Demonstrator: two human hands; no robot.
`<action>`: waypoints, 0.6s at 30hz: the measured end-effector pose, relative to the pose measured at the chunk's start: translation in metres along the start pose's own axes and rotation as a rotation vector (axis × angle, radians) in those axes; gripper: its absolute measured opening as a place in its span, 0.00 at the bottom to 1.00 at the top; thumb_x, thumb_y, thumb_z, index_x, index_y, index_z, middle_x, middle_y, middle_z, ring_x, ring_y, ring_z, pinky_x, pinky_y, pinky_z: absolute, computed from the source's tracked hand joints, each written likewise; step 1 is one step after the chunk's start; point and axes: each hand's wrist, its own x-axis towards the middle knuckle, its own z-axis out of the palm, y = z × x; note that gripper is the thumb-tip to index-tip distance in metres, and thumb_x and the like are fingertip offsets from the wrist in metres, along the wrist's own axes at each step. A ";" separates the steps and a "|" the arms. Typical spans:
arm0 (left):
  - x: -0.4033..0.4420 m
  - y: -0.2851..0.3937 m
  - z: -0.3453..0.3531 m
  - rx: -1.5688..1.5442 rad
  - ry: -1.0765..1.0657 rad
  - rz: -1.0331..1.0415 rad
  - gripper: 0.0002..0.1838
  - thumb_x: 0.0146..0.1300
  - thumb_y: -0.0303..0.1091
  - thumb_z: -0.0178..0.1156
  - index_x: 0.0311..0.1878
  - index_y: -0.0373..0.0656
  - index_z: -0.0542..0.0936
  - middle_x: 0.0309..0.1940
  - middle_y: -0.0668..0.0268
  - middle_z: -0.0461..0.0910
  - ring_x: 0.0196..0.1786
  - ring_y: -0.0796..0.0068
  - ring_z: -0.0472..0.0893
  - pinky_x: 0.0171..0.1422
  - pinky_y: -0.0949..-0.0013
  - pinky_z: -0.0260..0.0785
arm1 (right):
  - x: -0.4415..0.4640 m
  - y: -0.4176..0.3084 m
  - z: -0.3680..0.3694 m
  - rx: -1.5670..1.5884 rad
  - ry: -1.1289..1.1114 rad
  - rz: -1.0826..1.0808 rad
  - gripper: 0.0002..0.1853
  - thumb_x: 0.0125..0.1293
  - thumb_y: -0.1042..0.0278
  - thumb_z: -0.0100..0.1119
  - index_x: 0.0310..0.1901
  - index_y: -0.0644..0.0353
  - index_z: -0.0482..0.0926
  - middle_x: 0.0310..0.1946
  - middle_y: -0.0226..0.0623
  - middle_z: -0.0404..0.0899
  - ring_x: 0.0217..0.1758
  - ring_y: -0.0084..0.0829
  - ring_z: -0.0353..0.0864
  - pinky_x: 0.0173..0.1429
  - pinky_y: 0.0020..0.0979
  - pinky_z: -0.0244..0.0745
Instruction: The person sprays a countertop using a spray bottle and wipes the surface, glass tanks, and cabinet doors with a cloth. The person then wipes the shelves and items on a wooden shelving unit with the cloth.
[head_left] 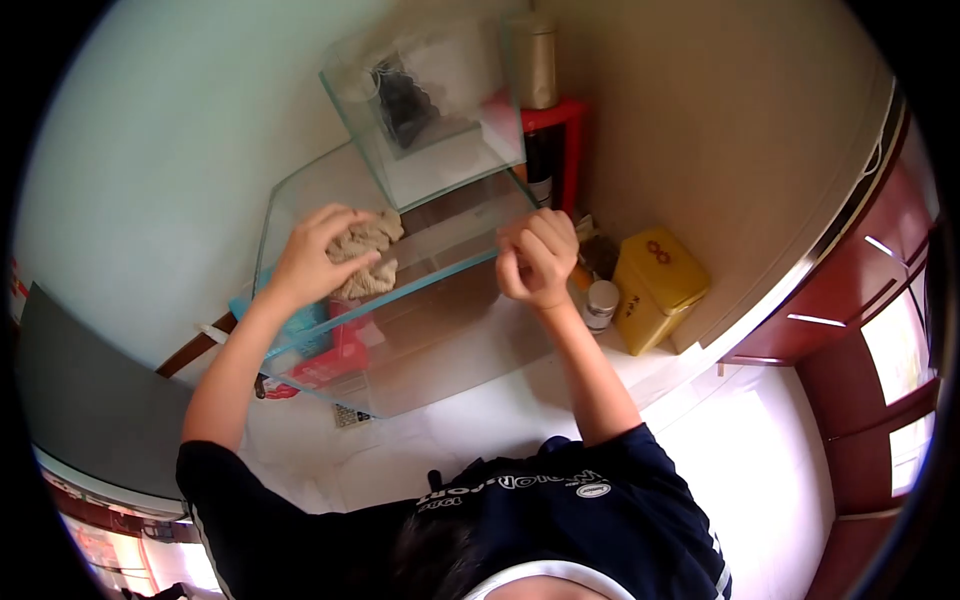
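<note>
A crumpled beige cloth (368,245) lies on the top of a large glass tank (440,262). My left hand (318,258) is curved over the cloth's left side, thumb and fingers around it. At the tank's right front corner, my right hand (540,258) is closed with its fingers curled in; whether anything is inside them is hidden. A smaller glass tank (455,180) stands on the back part of the large one, with a dark shape (403,103) seen through its panes.
Right of the tank stand a yellow tin (658,290) and a small white-lidded jar (601,303). A red stool (570,150) behind carries a tall canister (537,68). Blue and red items (340,355) show through the glass. A dark panel (90,390) is at left.
</note>
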 end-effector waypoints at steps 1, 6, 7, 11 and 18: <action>-0.001 0.017 -0.003 0.023 -0.029 0.063 0.24 0.41 0.29 0.71 0.47 0.43 0.80 0.39 0.63 0.77 0.43 0.62 0.78 0.48 0.66 0.72 | 0.000 -0.001 0.001 -0.017 0.004 0.024 0.07 0.36 0.76 0.56 0.16 0.58 0.67 0.16 0.33 0.64 0.19 0.34 0.64 0.25 0.32 0.54; 0.049 0.061 -0.019 0.605 0.301 0.563 0.29 0.29 0.33 0.70 0.45 0.55 0.81 0.37 0.75 0.75 0.38 0.71 0.75 0.33 0.71 0.73 | 0.008 -0.006 -0.002 0.006 -0.033 0.022 0.07 0.38 0.76 0.56 0.17 0.57 0.67 0.16 0.33 0.63 0.21 0.34 0.64 0.27 0.32 0.54; 0.065 0.067 -0.021 0.656 0.379 0.609 0.32 0.29 0.32 0.70 0.47 0.54 0.81 0.39 0.73 0.76 0.39 0.69 0.75 0.34 0.69 0.73 | 0.009 -0.007 -0.003 -0.007 -0.055 0.037 0.07 0.38 0.75 0.56 0.17 0.57 0.67 0.16 0.33 0.63 0.21 0.35 0.64 0.26 0.32 0.54; 0.130 0.066 -0.021 0.706 0.577 0.581 0.30 0.29 0.31 0.70 0.46 0.56 0.81 0.40 0.76 0.76 0.41 0.72 0.76 0.35 0.72 0.74 | 0.008 -0.008 -0.003 0.000 -0.100 0.070 0.06 0.40 0.74 0.56 0.17 0.57 0.68 0.17 0.33 0.63 0.22 0.35 0.64 0.27 0.33 0.54; 0.129 0.043 0.046 0.684 0.653 0.544 0.15 0.45 0.35 0.62 0.40 0.56 0.81 0.38 0.79 0.77 0.41 0.76 0.75 0.32 0.75 0.74 | 0.006 -0.010 -0.003 0.076 -0.075 0.101 0.05 0.41 0.75 0.56 0.18 0.57 0.69 0.17 0.33 0.66 0.23 0.35 0.66 0.29 0.33 0.55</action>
